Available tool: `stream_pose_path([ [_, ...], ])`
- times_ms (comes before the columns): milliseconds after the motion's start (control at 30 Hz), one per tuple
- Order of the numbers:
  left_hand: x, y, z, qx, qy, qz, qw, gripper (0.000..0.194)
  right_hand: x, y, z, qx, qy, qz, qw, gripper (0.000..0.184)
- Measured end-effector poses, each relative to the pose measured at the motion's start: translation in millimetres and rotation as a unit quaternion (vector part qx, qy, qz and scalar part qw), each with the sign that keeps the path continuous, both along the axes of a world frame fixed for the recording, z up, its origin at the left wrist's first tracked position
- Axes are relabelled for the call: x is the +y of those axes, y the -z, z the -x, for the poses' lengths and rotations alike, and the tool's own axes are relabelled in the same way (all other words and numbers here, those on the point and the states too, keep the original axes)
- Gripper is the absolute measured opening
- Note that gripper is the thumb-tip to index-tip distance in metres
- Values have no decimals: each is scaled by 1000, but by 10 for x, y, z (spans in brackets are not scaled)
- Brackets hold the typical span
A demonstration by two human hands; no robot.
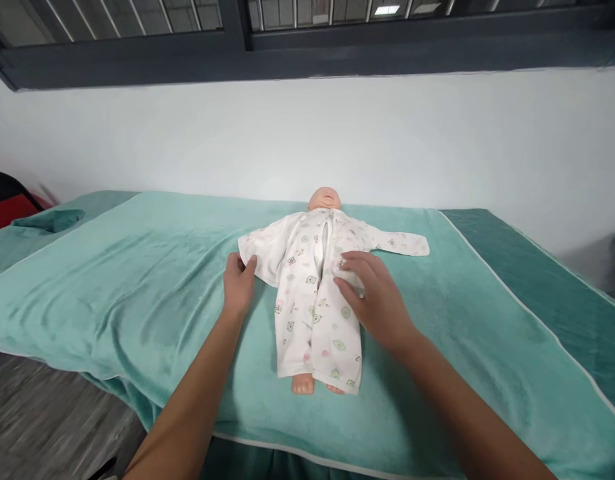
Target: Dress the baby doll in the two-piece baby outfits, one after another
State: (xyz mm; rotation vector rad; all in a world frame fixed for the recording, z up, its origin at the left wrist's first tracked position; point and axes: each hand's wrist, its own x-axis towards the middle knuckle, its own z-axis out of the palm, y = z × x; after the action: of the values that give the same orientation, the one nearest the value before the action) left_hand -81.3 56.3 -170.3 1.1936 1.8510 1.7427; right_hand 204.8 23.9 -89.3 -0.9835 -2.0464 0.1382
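Note:
A baby doll (325, 198) lies on its back, its head toward the wall and its feet toward me. It wears a white baby romper (293, 300) with small animal prints, and a narrow gap runs down the front from the chest. At the cuff of the sleeve on the left, my left hand (239, 283) pinches the fabric. My right hand (375, 293) is over the romper's right side at belly height, fingers curved and apart; whether they touch the cloth is unclear. The other sleeve lies stretched out to the right. Both doll feet show below the hems.
A turquoise blanket (162, 280) with pale edging covers the bed, wrinkled on the left. Darker green cloth (547, 293) shows along the right. Behind stand a white wall (237, 147) and a dark window frame (387, 53). A red and black object (10, 200) sits far left.

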Motion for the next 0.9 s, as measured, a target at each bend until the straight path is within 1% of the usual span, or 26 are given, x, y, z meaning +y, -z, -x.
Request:
stream_pose_path([
  [67,43,-14,-18,-47,19,-33,998,29,-3,105,-89,1,48,-14,999,15],
  [133,116,-87,-58,-120,54,-49,990,32,6,165,-142,-19,51,4,999,11],
  [200,187,-241,-128,-189,106,-55,975,34,16,176,-155,-40,33,21,998,6],
  [233,207,-347,-176,-207,134,-60,967,35,21,165,-152,-48,24,27,998,9],
  [300,194,-594,-295,-190,171,-86,963,34,35,122,-140,-63,4,44,997,15],
  [367,111,-823,-436,-108,217,-99,965,30,61,67,-133,-65,-10,74,995,20],
  [400,52,-908,-508,-48,236,-104,965,28,80,43,-131,-60,-13,92,994,22],
  [433,-13,-963,-575,27,269,-90,959,26,101,23,-130,-52,-12,108,993,25],
  [467,-77,-989,-634,113,304,-67,943,25,125,10,-128,-42,-9,121,992,28],
  [533,-191,-961,-716,269,357,-41,894,27,171,0,-121,-24,-10,142,990,33],
  [567,-236,-920,-735,326,373,-37,868,28,192,1,-114,-14,-12,150,989,35],
  [600,-269,-874,-739,360,383,-40,850,30,212,2,-105,-5,-13,158,987,37],
  [633,-289,-827,-729,370,388,-46,843,31,232,1,-93,6,-11,165,986,39],
  [667,-293,-784,-707,359,385,-51,849,32,257,-5,-79,17,-6,170,985,40],
  [700,-279,-748,-678,336,371,-53,864,33,288,-17,-61,30,5,171,985,40],
  [733,-243,-719,-644,310,342,-53,885,33,330,-36,-41,45,20,167,985,40],
  [800,-102,-682,-579,282,248,-46,926,31,461,-96,15,76,64,147,984,35],
  [833,-2,-675,-555,286,202,-40,936,30,552,-134,51,86,86,134,983,31],
  [867,111,-677,-541,298,172,-36,938,29,661,-177,92,92,104,123,983,26],
  [900,231,-691,-539,310,164,-31,936,30,785,-221,139,93,119,114,982,22],
])
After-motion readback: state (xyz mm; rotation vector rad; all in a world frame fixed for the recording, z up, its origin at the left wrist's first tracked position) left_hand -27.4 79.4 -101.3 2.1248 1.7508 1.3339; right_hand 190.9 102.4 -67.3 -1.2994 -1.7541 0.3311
